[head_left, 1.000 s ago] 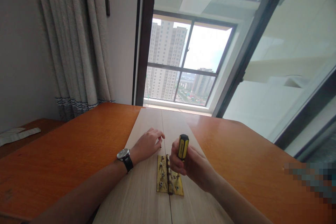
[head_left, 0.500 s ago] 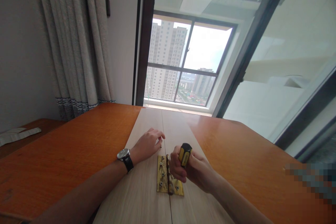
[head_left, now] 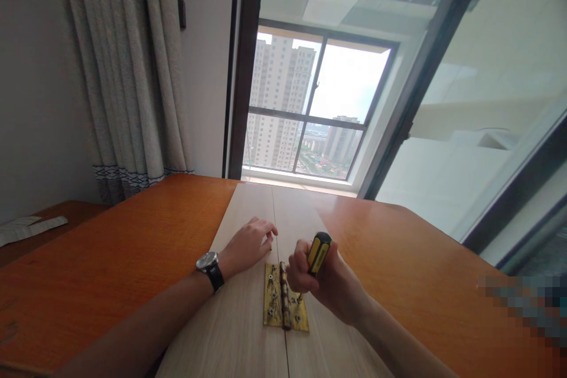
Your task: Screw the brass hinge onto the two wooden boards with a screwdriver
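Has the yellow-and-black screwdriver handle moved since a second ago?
Yes. Judged against the hinge, the screwdriver handle has shifted to the right, its top leaning that way.

Looks like a high-rise apt. rm., w/ curtain, table, window & tower blocks outside.

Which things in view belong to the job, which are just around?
Job: yellow-and-black screwdriver in the right hand; brass-coloured butt hinge; its screws; two wood-grain boards beneath.

Just around: grey curtain; pale strips, far left; worn wristwatch.
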Action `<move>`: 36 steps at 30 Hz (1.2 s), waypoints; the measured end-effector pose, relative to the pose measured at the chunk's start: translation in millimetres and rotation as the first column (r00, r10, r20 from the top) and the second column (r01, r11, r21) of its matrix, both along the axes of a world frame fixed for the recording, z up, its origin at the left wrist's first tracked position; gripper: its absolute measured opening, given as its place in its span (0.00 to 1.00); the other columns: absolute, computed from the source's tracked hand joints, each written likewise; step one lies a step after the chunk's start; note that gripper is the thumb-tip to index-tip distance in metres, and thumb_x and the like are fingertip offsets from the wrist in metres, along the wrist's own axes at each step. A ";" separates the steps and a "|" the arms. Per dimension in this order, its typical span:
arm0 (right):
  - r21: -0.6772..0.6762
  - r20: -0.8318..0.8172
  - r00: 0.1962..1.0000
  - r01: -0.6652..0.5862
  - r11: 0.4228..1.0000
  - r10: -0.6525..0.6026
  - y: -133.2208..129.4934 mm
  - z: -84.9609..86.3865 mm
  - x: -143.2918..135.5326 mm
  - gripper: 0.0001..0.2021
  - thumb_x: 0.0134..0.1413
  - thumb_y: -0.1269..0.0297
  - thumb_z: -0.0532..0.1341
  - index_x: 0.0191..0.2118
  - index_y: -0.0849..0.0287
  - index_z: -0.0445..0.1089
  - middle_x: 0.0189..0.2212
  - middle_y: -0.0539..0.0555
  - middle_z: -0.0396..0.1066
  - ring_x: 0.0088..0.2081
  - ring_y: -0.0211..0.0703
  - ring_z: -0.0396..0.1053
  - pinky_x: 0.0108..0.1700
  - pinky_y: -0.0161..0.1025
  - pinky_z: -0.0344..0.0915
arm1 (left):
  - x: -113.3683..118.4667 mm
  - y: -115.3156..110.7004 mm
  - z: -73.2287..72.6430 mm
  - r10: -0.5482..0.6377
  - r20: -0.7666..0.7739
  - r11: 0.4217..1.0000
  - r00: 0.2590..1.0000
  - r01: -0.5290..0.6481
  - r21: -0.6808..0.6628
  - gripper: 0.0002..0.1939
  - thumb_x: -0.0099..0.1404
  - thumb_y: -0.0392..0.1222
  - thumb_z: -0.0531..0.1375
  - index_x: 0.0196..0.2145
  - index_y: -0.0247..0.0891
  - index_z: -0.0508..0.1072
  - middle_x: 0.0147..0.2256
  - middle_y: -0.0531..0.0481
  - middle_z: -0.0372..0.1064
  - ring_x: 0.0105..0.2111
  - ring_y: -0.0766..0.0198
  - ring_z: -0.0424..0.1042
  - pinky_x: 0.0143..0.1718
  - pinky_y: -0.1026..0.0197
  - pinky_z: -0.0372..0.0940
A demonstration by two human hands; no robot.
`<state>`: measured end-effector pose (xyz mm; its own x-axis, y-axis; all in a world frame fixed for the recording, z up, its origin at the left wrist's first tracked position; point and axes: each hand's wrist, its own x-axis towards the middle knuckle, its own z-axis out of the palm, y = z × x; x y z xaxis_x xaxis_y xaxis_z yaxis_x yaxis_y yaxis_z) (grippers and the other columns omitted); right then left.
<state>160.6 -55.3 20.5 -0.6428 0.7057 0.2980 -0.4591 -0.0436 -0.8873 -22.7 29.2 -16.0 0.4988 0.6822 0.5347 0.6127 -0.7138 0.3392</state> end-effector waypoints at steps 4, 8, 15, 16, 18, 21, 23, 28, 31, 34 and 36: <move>0.058 -0.012 0.999 0.044 0.997 -0.043 2.3 -3.3 -0.9 0.29 0.48 0.32 0.59 0.36 0.57 0.63 0.20 0.44 0.52 0.23 0.35 0.46 0.29 0.36 0.46 | -0.1 -0.2 0.3 -0.003 0.001 1.000 1.000 0.003 -0.003 0.08 0.66 0.32 0.53 0.38 0.38 0.72 0.38 0.48 0.74 0.43 0.57 0.69 0.46 0.56 0.64; 0.115 -0.001 0.996 0.089 0.989 -0.090 0.0 -0.8 -1.8 0.23 0.56 0.39 0.59 0.33 0.57 0.62 0.20 0.44 0.54 0.22 0.35 0.47 0.29 0.36 0.48 | -0.2 -0.9 0.6 -0.011 0.006 1.000 1.000 0.011 -0.007 0.08 0.66 0.33 0.53 0.38 0.38 0.73 0.37 0.47 0.73 0.43 0.57 0.69 0.46 0.55 0.64; 0.159 0.012 0.995 0.099 0.982 -0.102 -0.5 -1.4 0.4 0.23 0.58 0.41 0.58 0.35 0.60 0.66 0.22 0.47 0.61 0.21 0.33 0.54 0.27 0.35 0.51 | 0.1 -0.6 0.7 -0.005 0.012 1.000 1.000 0.006 -0.013 0.09 0.66 0.33 0.53 0.38 0.39 0.73 0.37 0.48 0.73 0.43 0.57 0.69 0.47 0.54 0.64; 0.155 0.008 0.995 0.096 0.983 -0.098 -0.4 -1.8 0.3 0.23 0.59 0.41 0.57 0.35 0.60 0.66 0.22 0.47 0.61 0.20 0.33 0.55 0.27 0.35 0.51 | 0.1 -0.5 0.8 -0.006 0.011 1.000 1.000 0.006 -0.013 0.08 0.66 0.34 0.53 0.38 0.39 0.73 0.37 0.48 0.73 0.43 0.57 0.69 0.47 0.54 0.64; 0.142 -0.007 0.997 0.082 0.987 -0.082 -0.7 -1.6 -0.6 0.24 0.60 0.40 0.55 0.34 0.61 0.67 0.21 0.48 0.62 0.20 0.33 0.55 0.27 0.35 0.52 | 0.0 -0.6 1.1 -0.005 0.008 1.000 1.000 0.005 -0.015 0.08 0.66 0.34 0.54 0.38 0.39 0.73 0.37 0.48 0.73 0.43 0.57 0.69 0.47 0.55 0.64; 0.128 -0.025 0.999 0.050 0.991 -0.048 -2.0 0.7 -2.6 0.26 0.61 0.40 0.53 0.31 0.62 0.68 0.21 0.48 0.61 0.21 0.35 0.56 0.27 0.35 0.52 | -0.2 -1.1 1.7 -0.004 0.008 1.000 1.000 0.004 -0.015 0.08 0.66 0.34 0.53 0.38 0.39 0.72 0.37 0.47 0.74 0.43 0.56 0.69 0.47 0.55 0.64; 0.131 -0.031 0.999 0.037 0.991 -0.033 -2.9 2.5 -3.8 0.26 0.61 0.41 0.54 0.29 0.62 0.67 0.20 0.49 0.61 0.21 0.35 0.56 0.27 0.35 0.52 | -0.1 -1.3 1.7 -0.001 0.009 1.000 1.000 0.001 -0.015 0.08 0.66 0.34 0.53 0.37 0.39 0.72 0.37 0.48 0.74 0.43 0.57 0.69 0.47 0.55 0.64; 0.086 -0.030 0.999 0.027 0.996 -0.024 -3.7 3.4 -3.0 0.24 0.61 0.43 0.56 0.29 0.62 0.68 0.18 0.46 0.57 0.20 0.34 0.52 0.26 0.35 0.49 | 0.0 -0.4 0.4 -0.008 0.009 1.000 1.000 0.008 -0.010 0.09 0.66 0.33 0.53 0.38 0.39 0.73 0.37 0.47 0.74 0.43 0.57 0.69 0.48 0.55 0.64; 0.022 -0.023 1.000 0.011 1.000 -0.011 -4.0 4.1 -1.8 0.22 0.60 0.43 0.57 0.31 0.61 0.67 0.18 0.45 0.54 0.20 0.33 0.49 0.25 0.34 0.46 | -0.2 0.2 -0.1 -0.010 0.003 1.000 1.000 0.010 -0.012 0.09 0.66 0.33 0.53 0.38 0.38 0.73 0.38 0.47 0.74 0.43 0.57 0.69 0.48 0.55 0.64; -0.016 -0.030 1.000 -0.003 1.000 0.002 -5.3 7.2 -2.0 0.20 0.60 0.43 0.57 0.37 0.59 0.66 0.19 0.44 0.52 0.20 0.33 0.46 0.26 0.34 0.44 | -0.3 0.3 0.0 -0.007 -0.001 1.000 1.000 0.007 -0.013 0.09 0.66 0.33 0.53 0.38 0.38 0.73 0.38 0.47 0.74 0.43 0.56 0.69 0.48 0.54 0.64; -0.036 -0.027 1.000 -0.007 0.999 0.006 -6.4 9.8 -2.8 0.18 0.61 0.45 0.56 0.38 0.58 0.64 0.20 0.44 0.52 0.20 0.33 0.44 0.26 0.34 0.43 | -0.3 0.0 -0.1 -0.003 0.000 1.000 1.000 0.003 -0.013 0.09 0.66 0.33 0.53 0.39 0.39 0.73 0.38 0.47 0.74 0.43 0.56 0.69 0.48 0.54 0.64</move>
